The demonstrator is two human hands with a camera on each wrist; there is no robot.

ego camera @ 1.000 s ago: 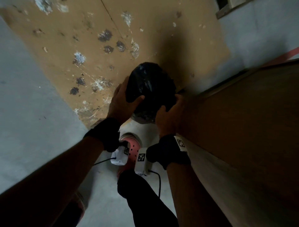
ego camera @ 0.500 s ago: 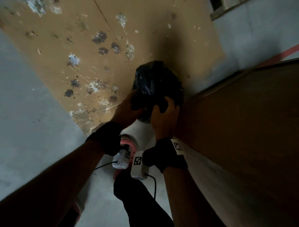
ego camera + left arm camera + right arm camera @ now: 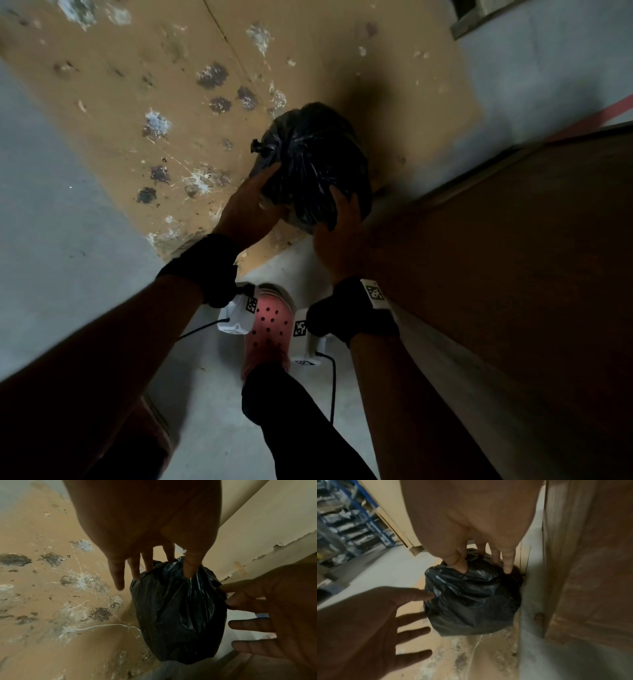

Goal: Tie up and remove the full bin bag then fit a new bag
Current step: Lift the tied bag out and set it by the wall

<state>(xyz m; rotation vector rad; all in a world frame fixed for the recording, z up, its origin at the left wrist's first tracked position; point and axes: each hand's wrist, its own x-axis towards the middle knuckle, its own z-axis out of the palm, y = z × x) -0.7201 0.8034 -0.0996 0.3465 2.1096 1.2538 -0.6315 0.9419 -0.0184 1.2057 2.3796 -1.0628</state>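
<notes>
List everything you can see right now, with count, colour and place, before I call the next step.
bin bag: one, black, tied with a knot at its top, on the brown sheet against the wooden panel
brown sheet: one, tan with grey and white stains, flat on the floor
floor: grey concrete, around the sheet
wooden panel: one, brown, to the right of the bag
shelving: blue frame, blurred, far left in the right wrist view
shoe: one, pink with holes, on the floor below the hands
left hand: fingers straight, at the bag's left side
right hand: fingers straight, at the bag's right side
wrist cameras: two, white, on black wrist straps
</notes>
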